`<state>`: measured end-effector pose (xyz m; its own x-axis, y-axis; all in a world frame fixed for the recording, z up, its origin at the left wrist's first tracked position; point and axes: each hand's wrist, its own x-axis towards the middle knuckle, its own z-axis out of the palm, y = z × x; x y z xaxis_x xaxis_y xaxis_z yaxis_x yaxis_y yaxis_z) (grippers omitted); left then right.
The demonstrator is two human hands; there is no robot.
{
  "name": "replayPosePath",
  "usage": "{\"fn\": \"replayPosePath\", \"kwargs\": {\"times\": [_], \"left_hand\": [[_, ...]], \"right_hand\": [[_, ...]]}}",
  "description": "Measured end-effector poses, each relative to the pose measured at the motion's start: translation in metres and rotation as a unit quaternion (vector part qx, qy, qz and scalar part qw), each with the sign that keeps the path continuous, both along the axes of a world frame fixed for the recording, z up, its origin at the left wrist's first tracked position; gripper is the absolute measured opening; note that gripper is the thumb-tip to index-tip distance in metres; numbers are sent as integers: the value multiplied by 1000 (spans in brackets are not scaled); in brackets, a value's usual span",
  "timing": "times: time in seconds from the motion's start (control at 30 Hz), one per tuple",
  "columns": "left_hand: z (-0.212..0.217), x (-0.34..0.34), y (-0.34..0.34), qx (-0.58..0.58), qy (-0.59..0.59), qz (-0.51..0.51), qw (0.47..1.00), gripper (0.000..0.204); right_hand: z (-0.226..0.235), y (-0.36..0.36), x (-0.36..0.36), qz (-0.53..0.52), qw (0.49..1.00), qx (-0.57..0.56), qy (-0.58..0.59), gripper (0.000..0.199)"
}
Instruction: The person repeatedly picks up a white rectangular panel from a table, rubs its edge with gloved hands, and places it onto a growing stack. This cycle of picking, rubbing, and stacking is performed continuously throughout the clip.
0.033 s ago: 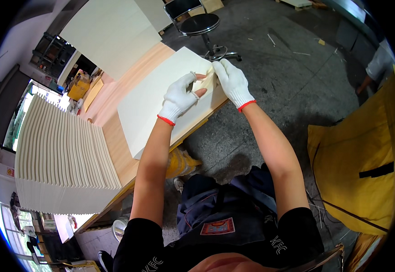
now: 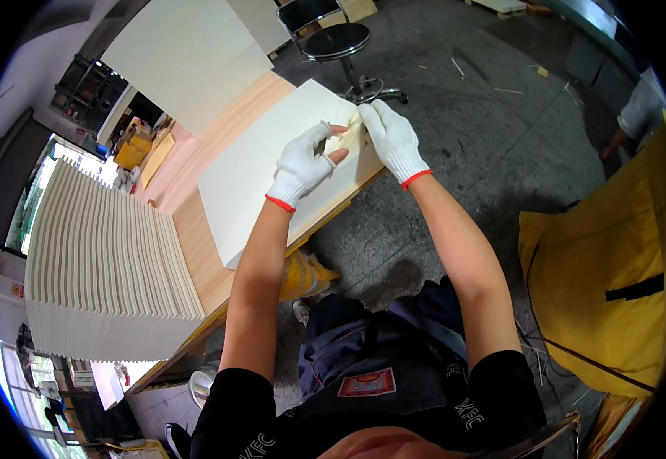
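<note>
Nearest to us, at the bottom of the frame, there's the worker's dark apron [image 2: 325, 344], with both bare forearms stretching up toward the middle. And here's the action, just above centre: the left hand [image 2: 301, 159], in a white glove with bare thumb and forefinger tips, has those two parted over a crumpled cream piece [image 2: 356, 131]. Is it pinched? Can't tell from here! The right hand [image 2: 391, 138], gloved too, lays its fingers together against the piece's outer side; whether they grip, can't tell either.

That piece sits at the right edge of the white panel [image 2: 253, 180], which lies across the wooden table [image 2: 203, 252] in mid-frame. My read: we're at close handwork on that edge, and the next move calls for both hands steady there, fingertips doing the fine work, the panel kept from sliding.

Left of frame, a fanned stack of pale panels [image 2: 111, 252]; farther off, top centre, a black chair [image 2: 337, 40].
</note>
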<state>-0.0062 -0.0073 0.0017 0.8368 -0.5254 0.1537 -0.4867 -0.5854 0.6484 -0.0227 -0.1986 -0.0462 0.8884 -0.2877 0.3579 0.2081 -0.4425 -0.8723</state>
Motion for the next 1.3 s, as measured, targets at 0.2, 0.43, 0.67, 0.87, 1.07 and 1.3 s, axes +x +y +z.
{"fn": "replayPosePath", "kwargs": {"times": [0.2,0.43,0.67,0.87,1.07,1.3], "left_hand": [[-7,9,8,-28,-22,-34,999,37],[-4,3,5,-63,-65,-28,995,38],[1,-2,1,-9,-26,2,1000,40],[4,-5,0,-24,-36,21,999,34],[-7,6,5,-16,-110,-27,993,26],[-7,3,2,9,-81,0,997,31]], "right_hand": [[11,2,-6,2,1000,7,18,49],[10,3,-4,-2,1000,-3,18,48],[10,5,-3,-5,1000,-19,24,51],[16,3,-9,8,999,-18,43,52],[11,3,-4,-3,999,-21,33,52],[9,4,-4,-7,1000,-12,18,51]]}}
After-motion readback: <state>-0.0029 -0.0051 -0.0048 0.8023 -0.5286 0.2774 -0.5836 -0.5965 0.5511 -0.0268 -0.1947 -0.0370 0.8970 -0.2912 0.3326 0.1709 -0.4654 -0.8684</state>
